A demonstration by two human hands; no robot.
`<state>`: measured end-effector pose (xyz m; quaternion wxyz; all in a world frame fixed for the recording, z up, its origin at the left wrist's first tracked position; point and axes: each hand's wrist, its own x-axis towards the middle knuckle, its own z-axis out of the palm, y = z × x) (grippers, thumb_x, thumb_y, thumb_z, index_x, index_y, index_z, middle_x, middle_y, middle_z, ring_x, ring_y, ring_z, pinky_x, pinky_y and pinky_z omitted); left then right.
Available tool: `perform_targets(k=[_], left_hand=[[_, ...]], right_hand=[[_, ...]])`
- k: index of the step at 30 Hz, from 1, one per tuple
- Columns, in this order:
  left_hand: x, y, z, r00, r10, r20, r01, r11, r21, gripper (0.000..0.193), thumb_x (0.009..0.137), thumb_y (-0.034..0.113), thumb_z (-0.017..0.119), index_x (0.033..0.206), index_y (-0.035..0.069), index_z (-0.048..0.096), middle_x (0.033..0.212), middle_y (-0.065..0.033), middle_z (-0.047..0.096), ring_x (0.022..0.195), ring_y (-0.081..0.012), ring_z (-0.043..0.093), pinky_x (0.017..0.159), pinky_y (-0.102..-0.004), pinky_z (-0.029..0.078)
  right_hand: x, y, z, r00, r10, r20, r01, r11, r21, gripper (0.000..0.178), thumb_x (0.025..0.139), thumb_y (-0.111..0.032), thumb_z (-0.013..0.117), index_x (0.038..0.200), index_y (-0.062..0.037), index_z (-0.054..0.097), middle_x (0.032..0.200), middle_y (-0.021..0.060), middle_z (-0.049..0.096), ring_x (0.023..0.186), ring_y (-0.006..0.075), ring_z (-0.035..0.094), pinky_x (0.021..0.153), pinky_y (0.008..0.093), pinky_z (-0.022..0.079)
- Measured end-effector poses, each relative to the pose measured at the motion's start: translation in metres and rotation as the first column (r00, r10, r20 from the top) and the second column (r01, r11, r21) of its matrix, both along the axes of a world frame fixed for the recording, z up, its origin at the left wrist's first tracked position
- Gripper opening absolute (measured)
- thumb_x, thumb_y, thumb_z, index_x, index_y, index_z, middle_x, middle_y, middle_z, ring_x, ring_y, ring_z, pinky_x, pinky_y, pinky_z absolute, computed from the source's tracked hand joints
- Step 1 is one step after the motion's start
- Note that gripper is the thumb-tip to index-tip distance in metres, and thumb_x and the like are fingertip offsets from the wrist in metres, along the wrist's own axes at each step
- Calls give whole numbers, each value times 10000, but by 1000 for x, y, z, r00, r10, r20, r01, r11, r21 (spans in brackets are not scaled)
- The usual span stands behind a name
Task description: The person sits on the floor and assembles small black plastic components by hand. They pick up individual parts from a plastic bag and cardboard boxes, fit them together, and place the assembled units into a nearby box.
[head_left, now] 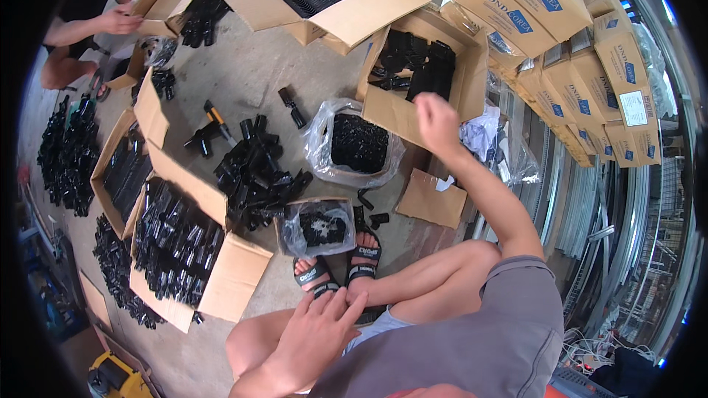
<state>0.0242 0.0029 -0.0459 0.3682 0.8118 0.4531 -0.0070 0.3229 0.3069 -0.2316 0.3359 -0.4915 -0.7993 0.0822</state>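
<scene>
My right hand (437,124) is above the near flap of an open cardboard box (391,112), its fingers curled and their tips hidden. Black plastic parts (434,74) lie inside that box. My left hand (318,333) rests palm down by my legs, fingers stretched out, holding nothing. Beyond my sandalled feet stands a small carton lined with clear plastic (279,230), with small black pieces in it. A larger plastic-lined container (316,144) behind it is filled with small black pieces. To their left lies a loose pile of black tubular fittings (254,166).
Open cartons of black parts (237,247) stand at left, beside heaps on the floor (68,155). A large open carton (369,18) stands at the far side. Stacked sealed cartons (575,81) and metal profiles (590,214) line the right. Another person's hand (119,21) shows at upper left.
</scene>
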Motion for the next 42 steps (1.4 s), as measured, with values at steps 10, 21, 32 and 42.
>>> perform_targets(k=[10, 21, 32, 42], left_hand=[[-34, 54, -25, 994, 53, 91, -25, 957, -288, 660, 917, 300, 581, 1500, 68, 376, 1456, -181, 493, 1304, -352, 504, 1100, -495, 378], [-67, 125, -61, 969, 191, 155, -92, 867, -491, 639, 915, 318, 574, 1457, 14, 430, 1411, -229, 515, 1302, -384, 498, 1110, -496, 381], [-70, 136, -63, 982, 149, 115, -71, 859, -507, 651, 920, 342, 587, 1432, -30, 435, 1440, -225, 487, 1337, -363, 466, 1149, -502, 336], [-68, 126, -50, 965, 214, 152, -128, 888, -442, 652, 885, 268, 626, 1432, -29, 431, 1372, -225, 547, 1296, -381, 498, 1153, -486, 344]], right_hand=[[118, 226, -85, 683, -581, 443, 722, 630, -287, 434, 825, -106, 551, 1221, 58, 624, 1183, 319, 637, 1182, 428, 600, 1022, 465, 477], [152, 322, -156, 484, -389, 784, 808, 542, -231, 432, 909, -280, 625, 1240, -4, 647, 1301, 241, 619, 1246, 365, 582, 1052, 419, 475], [111, 281, -125, 489, -596, 637, 846, 503, -179, 413, 915, -358, 637, 1200, -59, 638, 1205, 214, 672, 1137, 373, 644, 985, 464, 518], [123, 230, -104, 589, -768, -253, 507, 594, -625, 331, 953, -208, 595, 1234, -35, 568, 1002, 128, 703, 898, 235, 699, 803, 336, 568]])
